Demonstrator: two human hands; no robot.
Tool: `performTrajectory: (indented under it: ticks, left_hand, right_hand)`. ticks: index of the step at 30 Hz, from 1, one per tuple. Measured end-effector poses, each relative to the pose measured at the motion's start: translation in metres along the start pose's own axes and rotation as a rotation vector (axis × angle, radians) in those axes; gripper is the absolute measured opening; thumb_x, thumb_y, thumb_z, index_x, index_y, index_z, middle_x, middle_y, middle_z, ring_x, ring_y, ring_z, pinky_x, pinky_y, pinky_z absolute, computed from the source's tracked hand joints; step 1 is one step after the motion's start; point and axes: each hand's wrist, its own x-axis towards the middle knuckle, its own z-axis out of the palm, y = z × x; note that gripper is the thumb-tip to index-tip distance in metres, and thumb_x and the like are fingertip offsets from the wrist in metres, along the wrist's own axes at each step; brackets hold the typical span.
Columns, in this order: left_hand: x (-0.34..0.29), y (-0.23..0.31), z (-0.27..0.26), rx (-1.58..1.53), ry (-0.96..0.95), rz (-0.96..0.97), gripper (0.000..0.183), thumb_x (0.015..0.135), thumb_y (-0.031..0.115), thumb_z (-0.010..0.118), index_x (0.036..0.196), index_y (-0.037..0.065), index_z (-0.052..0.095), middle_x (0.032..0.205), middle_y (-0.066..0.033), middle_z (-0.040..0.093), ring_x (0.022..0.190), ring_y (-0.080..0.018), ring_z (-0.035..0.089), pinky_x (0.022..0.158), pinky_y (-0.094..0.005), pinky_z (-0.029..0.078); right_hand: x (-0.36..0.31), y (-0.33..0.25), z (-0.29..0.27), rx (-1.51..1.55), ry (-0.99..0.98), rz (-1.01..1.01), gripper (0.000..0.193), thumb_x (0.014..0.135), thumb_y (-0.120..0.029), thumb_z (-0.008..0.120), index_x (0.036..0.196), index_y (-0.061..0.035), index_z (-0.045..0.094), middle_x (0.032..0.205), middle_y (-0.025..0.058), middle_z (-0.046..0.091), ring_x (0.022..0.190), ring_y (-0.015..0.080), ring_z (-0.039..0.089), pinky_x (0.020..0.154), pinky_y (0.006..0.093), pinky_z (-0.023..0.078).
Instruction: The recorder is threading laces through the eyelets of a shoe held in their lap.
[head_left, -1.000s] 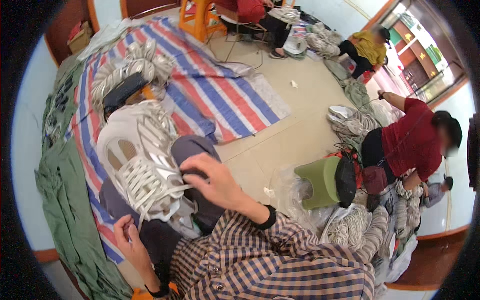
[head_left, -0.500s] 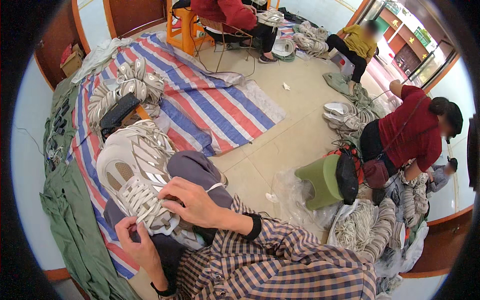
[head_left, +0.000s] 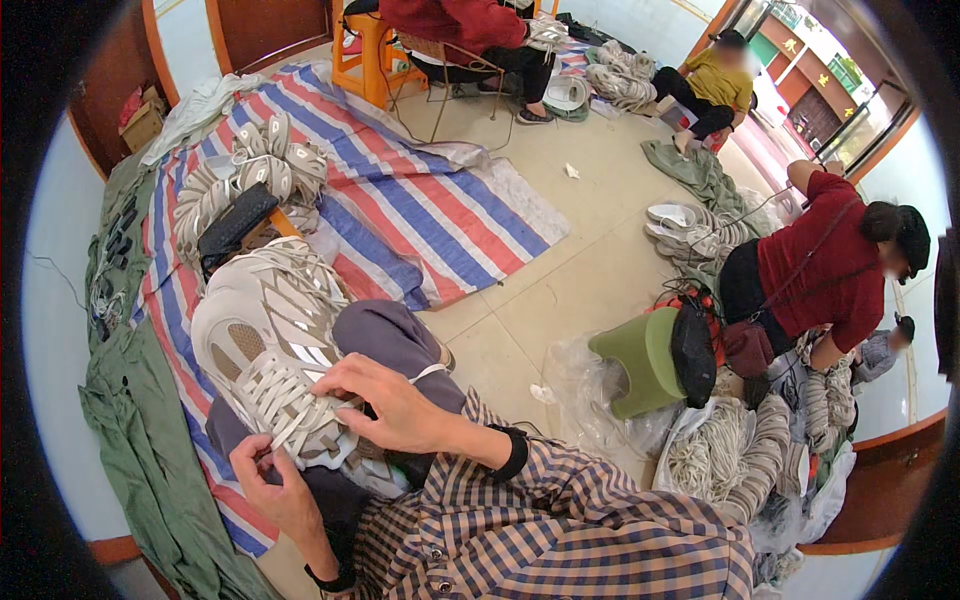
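Note:
A beige-and-white shoe upper (head_left: 238, 345) rests across my lap, part of a bunch of similar uppers (head_left: 300, 275) piled beyond it. Flat off-white shoelaces (head_left: 278, 392) run crosswise over its front. My right hand (head_left: 388, 405) comes over the upper from the right, with thumb and finger pinched on the lace at the row's right edge. At the near left side of the upper, my left hand (head_left: 283, 490) is closed, its thumb and fingertips pinched on the lace; the lace's end is hard to make out.
A striped sheet (head_left: 420, 215) holds more bunched uppers (head_left: 250, 175). To my right stand a green stool (head_left: 635, 360), clear plastic, a pile of loose laces (head_left: 710, 450) and shoe bundles (head_left: 765, 450). A person in red (head_left: 815, 260) bends there; others sit farther back.
My hands stay at the laces, with only a slight shift of the right fingers. The seated person in yellow has leaned back and pulled an arm in from the green cloth.

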Motion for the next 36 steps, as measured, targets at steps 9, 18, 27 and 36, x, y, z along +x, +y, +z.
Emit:
performTrajectory:
  ticks: [9, 18, 27, 36]
  left_hand:
    - [-0.002, 0.007, 0.003, -0.02, 0.021, -0.06, 0.014, 0.084, -0.004, 0.058, 0.098, 0.001, 0.055, 0.099, -0.0059, 0.054, 0.079, -0.0133, 0.049, 0.069, -0.0251, 0.043]
    - [-0.004, -0.002, -0.006, 0.039, 0.005, 0.104, 0.01, 0.083, -0.005, 0.056, 0.091, 0.001, 0.055, 0.096, -0.0092, 0.054, 0.084, -0.0186, 0.051, 0.073, -0.0279, 0.043]
    - [0.001, 0.009, 0.01, -0.04, 0.134, 0.078, 0.004, 0.086, 0.003, 0.055, 0.09, 0.001, 0.057, 0.09, -0.0134, 0.06, 0.082, -0.0275, 0.06, 0.074, -0.0337, 0.047]
    - [-0.002, 0.008, 0.007, -0.074, 0.095, 0.117, 0.013, 0.086, -0.002, 0.059, 0.099, 0.001, 0.058, 0.093, -0.0098, 0.062, 0.081, -0.0192, 0.061, 0.072, -0.0302, 0.051]
  right_hand:
    - [-0.004, 0.005, 0.012, 0.006, 0.095, 0.081, 0.028, 0.079, -0.005, 0.066, 0.106, -0.0033, 0.061, 0.1, 0.0139, 0.055, 0.093, 0.0302, 0.058, 0.082, 0.0363, 0.048]
    - [-0.004, -0.002, 0.01, -0.043, 0.009, 0.032, 0.031, 0.077, -0.004, 0.07, 0.107, -0.0036, 0.063, 0.107, 0.0121, 0.058, 0.103, 0.0281, 0.057, 0.088, 0.0345, 0.046]
    - [0.006, 0.0, 0.012, 0.057, 0.115, 0.137, 0.013, 0.079, 0.003, 0.066, 0.091, -0.001, 0.062, 0.095, 0.009, 0.06, 0.086, 0.0193, 0.06, 0.078, 0.0278, 0.048]
    - [0.0, -0.004, 0.009, 0.212, 0.085, 0.318, 0.011, 0.085, 0.002, 0.064, 0.096, 0.0002, 0.062, 0.103, 0.0048, 0.059, 0.09, 0.0108, 0.056, 0.079, 0.0232, 0.045]
